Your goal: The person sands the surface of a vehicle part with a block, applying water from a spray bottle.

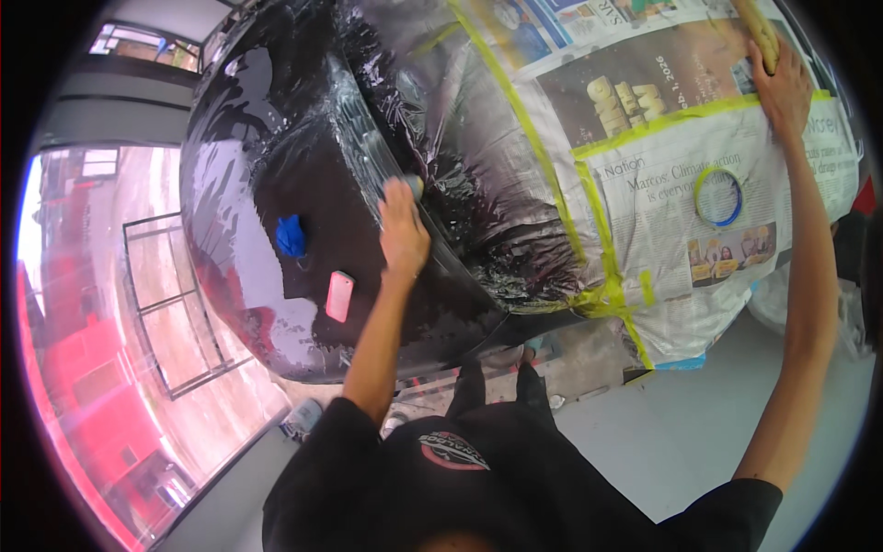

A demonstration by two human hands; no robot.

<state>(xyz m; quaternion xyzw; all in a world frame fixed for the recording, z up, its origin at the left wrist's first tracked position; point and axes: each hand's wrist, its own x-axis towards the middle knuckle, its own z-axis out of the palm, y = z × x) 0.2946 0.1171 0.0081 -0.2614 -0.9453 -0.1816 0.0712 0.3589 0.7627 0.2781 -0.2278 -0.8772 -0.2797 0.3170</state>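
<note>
My left hand [403, 230] presses a small pale pad [416, 187], mostly hidden by my fingers, onto a whitish, streaked band [354, 138] along the glossy black car body panel [340, 235]. A blue crumpled cloth [291, 235] and a pink rectangular block [338, 294] lie on that panel to the left. At the upper right, my right hand [780, 90] reaches over newspaper masking [644, 225] and has its fingers on a long yellowish object [752, 26], too unclear to name. A yellow-green tape ring with a blue core [736, 210] lies on the newspaper.
Yellow-green tape strips [515, 110] edge the newspaper beside crumpled dark sheeting [478, 212]. A pink-lit opening with a dark metal frame [136, 276] is at the left. My feet stand below the car's edge, near pale floor [644, 432] and a small container [302, 419].
</note>
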